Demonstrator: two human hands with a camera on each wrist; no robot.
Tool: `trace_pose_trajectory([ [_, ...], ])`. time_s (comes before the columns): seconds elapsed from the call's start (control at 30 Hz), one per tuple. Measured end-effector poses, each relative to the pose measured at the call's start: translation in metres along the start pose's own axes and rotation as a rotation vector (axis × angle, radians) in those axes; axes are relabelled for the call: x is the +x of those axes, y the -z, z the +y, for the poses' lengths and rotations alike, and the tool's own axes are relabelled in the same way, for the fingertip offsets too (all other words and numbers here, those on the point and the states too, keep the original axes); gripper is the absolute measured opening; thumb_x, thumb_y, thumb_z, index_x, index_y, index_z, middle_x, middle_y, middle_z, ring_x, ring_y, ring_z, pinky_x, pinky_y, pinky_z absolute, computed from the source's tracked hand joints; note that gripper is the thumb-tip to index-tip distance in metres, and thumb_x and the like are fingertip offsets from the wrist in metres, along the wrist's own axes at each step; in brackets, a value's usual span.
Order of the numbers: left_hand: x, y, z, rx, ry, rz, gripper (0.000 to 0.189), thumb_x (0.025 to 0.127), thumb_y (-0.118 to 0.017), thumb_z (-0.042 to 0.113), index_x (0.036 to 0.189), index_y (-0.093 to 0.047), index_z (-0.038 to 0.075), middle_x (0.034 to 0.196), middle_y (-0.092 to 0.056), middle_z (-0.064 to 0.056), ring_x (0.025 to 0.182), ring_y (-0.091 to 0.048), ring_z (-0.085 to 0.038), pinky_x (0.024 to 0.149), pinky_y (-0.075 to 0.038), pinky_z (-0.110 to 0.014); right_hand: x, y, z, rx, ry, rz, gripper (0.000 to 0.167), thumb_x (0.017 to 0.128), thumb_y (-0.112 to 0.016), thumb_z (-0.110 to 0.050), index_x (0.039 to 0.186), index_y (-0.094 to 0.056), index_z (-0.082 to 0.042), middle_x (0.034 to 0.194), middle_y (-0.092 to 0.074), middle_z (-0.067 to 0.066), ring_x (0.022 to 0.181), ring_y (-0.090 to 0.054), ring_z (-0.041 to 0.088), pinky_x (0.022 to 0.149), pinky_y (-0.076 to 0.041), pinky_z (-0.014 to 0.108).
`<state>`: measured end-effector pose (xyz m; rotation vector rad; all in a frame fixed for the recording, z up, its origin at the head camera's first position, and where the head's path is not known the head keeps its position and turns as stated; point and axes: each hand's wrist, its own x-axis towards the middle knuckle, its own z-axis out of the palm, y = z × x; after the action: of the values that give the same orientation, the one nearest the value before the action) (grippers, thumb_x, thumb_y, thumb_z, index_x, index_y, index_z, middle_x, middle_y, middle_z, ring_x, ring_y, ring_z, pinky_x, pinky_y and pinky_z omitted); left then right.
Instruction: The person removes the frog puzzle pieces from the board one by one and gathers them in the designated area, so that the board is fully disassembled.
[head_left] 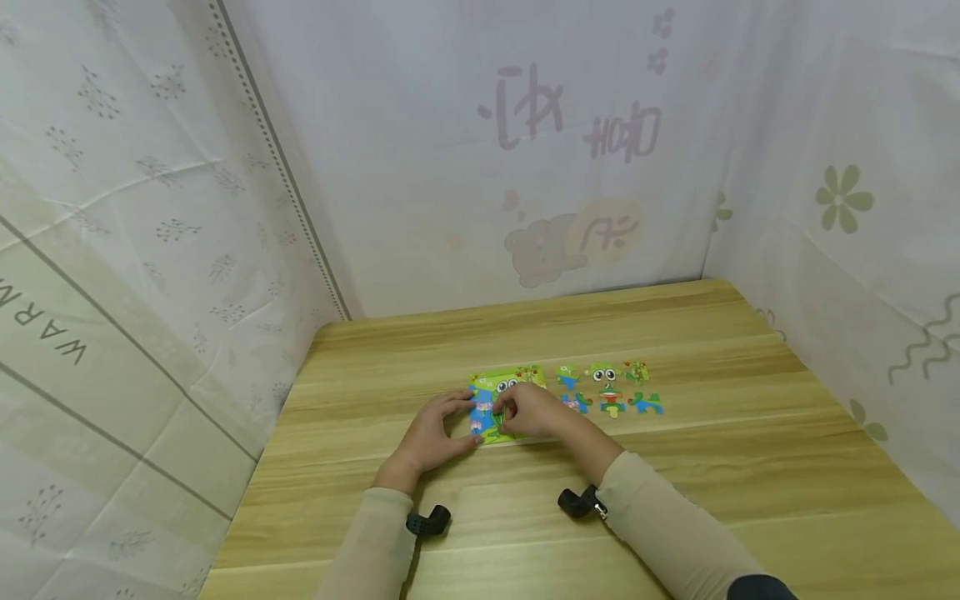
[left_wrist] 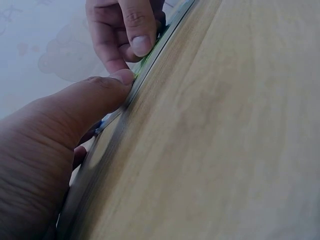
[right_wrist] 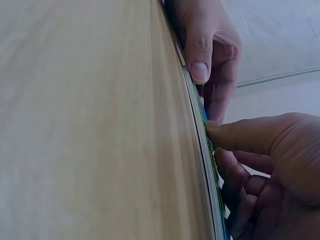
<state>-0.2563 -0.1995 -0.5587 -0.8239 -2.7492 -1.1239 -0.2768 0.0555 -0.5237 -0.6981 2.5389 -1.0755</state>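
A flat puzzle board [head_left: 483, 385] with a green frog picture on a blue ground lies on the wooden table. My left hand [head_left: 432, 433] holds it at the left side, fingers by the upper left edge and thumb at the near edge. Over the board's lower middle, the thumb and curled fingers of my right hand [head_left: 531, 410] pinch a green puzzle piece [head_left: 498, 420], mostly hidden by the hand. In the right wrist view the right thumb [right_wrist: 245, 134] comes down at the board's face. The left thumb [left_wrist: 102, 95] touches the board's edge in the left wrist view.
Several loose puzzle pieces lie in two rows right of the board, among them an eyes piece [head_left: 602, 374] and a mouth piece [head_left: 612, 402]. Printed cloth [head_left: 480, 208] hangs behind the table [head_left: 390, 358] and along both sides.
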Motion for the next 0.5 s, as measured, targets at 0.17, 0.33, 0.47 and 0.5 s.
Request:
trace_pose_trajectory([
  [0.17, -0.0004, 0.0001, 0.0012, 0.002, 0.000, 0.004, 0.061, 0.086, -0.089, 0.035, 0.137, -0.068, 0.008, 0.154, -0.055, -0.005, 0.145, -0.046, -0.026, 0.121, -0.035, -0.050, -0.0005, 0.0001, -0.0040, 0.019, -0.035, 0.003, 0.018, 0.090, -0.083, -0.012, 0.106, -0.075, -0.015, 0.084, -0.064, -0.002, 0.073, -0.058, 0.015, 0.067, -0.052, 0.031],
  [0.33, -0.0006, 0.0005, 0.0019, -0.010, 0.003, 0.003, 0.061, 0.086, -0.089, 0.033, 0.137, -0.068, 0.007, 0.154, -0.055, -0.006, 0.146, -0.045, -0.027, 0.122, -0.035, -0.050, 0.0004, -0.0004, -0.0059, 0.014, -0.056, 0.015, 0.017, 0.089, -0.084, -0.011, 0.103, -0.075, -0.014, 0.084, -0.064, -0.002, 0.074, -0.058, 0.015, 0.069, -0.051, 0.032],
  [0.47, -0.0007, 0.0002, 0.0015, -0.018, 0.000, 0.005, 0.060, 0.086, -0.090, 0.032, 0.136, -0.069, 0.006, 0.154, -0.055, -0.007, 0.145, -0.046, -0.027, 0.122, -0.035, -0.050, 0.0012, -0.0016, -0.0059, 0.025, -0.068, 0.021, 0.017, 0.089, -0.083, -0.009, 0.102, -0.075, -0.014, 0.084, -0.064, -0.002, 0.073, -0.058, 0.015, 0.068, -0.051, 0.031],
  [0.5, -0.0007, -0.0001, 0.0011, -0.015, -0.001, 0.006, 0.060, 0.085, -0.090, 0.032, 0.135, -0.069, 0.006, 0.153, -0.055, -0.006, 0.145, -0.046, -0.027, 0.122, -0.035, -0.049, 0.0013, -0.0017, -0.0059, 0.030, -0.072, 0.022, 0.017, 0.089, -0.083, -0.009, 0.102, -0.075, -0.013, 0.084, -0.064, -0.002, 0.073, -0.058, 0.015, 0.068, -0.051, 0.031],
])
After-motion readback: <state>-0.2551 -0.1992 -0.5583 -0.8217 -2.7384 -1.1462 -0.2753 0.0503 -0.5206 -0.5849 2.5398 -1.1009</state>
